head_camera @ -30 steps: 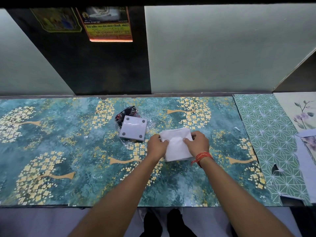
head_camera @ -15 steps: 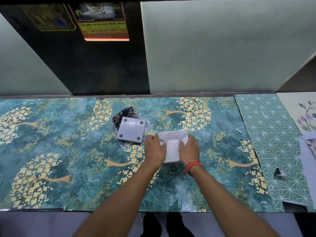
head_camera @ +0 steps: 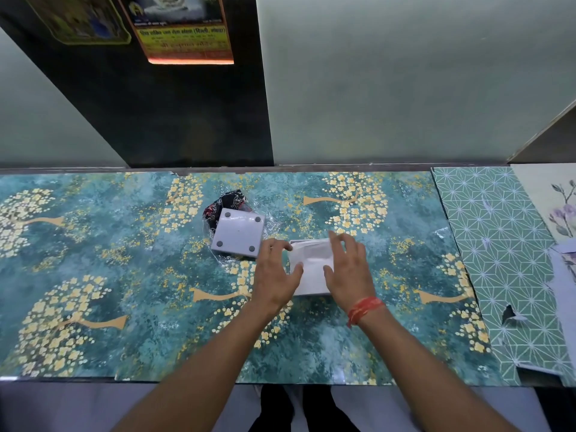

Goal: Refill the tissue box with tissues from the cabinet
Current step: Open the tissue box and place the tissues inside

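A white stack of folded tissues (head_camera: 313,266) lies on the teal floral counter (head_camera: 124,260) near the middle. My left hand (head_camera: 274,275) rests at the stack's left edge with fingers spread, and its thumb touches the stack. My right hand (head_camera: 349,269), with a red thread at the wrist, hovers over the stack's right side, fingers apart. Just left of the stack lies the tissue box (head_camera: 237,233), upside down: a white square base with round grey feet and black patterned sides.
Crumpled clear plastic wrap (head_camera: 274,224) lies under and around the box. A green geometric mat (head_camera: 498,260) and pale floral sheets (head_camera: 558,207) cover the counter's right end. A dark panel with posters (head_camera: 184,32) stands behind, between frosted panes.
Both hands gripped the tissue stack and pressed it together earlier. Now the fingers have opened and lifted, and the stack lies flat on the counter.
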`<state>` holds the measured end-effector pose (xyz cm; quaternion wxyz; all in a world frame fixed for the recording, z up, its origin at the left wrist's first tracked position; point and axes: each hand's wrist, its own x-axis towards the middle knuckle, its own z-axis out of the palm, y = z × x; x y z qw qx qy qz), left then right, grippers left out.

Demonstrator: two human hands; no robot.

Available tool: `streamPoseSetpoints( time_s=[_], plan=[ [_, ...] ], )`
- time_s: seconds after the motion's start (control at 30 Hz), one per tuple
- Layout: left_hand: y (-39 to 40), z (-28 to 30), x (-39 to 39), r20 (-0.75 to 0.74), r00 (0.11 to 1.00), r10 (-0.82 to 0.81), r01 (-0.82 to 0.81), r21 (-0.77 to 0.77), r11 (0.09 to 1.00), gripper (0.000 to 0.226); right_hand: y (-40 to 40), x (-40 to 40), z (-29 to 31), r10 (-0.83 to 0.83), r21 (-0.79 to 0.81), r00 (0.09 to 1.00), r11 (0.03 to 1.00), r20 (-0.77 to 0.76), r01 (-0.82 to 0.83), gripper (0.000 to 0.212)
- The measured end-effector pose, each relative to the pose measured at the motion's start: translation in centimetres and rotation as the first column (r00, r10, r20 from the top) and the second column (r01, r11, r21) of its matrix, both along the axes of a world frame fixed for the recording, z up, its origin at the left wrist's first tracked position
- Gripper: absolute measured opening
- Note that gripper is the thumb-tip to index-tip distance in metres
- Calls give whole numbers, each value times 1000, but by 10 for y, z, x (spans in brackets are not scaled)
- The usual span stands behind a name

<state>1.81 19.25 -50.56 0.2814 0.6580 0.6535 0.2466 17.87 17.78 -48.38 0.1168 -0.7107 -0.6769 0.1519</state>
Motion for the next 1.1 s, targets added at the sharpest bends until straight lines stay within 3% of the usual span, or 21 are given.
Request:
streamPoseSetpoints(
  time_s=[0.07, 0.17, 0.33, 0.5, 0.67, 0.87, 0.97, 1.03, 1.1],
  plan=[
    [3, 2, -2, -127, 980, -156, 144, -99, 985, 54, 12, -4, 8, 135, -130, 989, 983, 59, -126, 55],
    [15, 3, 3, -344, 881, -324, 212, -325, 922, 77, 28, -14, 13, 207, -362, 969, 920, 135, -147, 47],
    [29, -2, 3, -476, 749, -460, 252, -438, 863, 69, 29, -32, 2, 142, -470, 974, 882, 178, -43, 50],
    [20, -1, -7, -411, 839, -357, 276, -244, 930, 61, 33, -33, 10, 150, -461, 975, 886, 165, -59, 40],
    [18, -1, -8, -440, 771, -460, 294, -394, 870, 66, 32, -33, 6, 175, -502, 963, 863, 206, -50, 45],
    [25, -4, 3, -438, 747, -500, 309, -437, 845, 75, 31, -35, 3, 154, -493, 969, 869, 192, -41, 61],
    [24, -4, -1, -464, 734, -496, 324, -402, 856, 77, 30, -33, 5, 189, -491, 961, 868, 200, -69, 55],
    [22, -3, -6, -391, 792, -469, 323, -383, 865, 75, 28, -35, 6, 181, -474, 959, 879, 218, -58, 52],
    [22, 0, -13, -197, 910, -363, 290, -321, 902, 63, 28, -38, 9, 150, -466, 966, 884, 211, -35, 47]
  ],
)
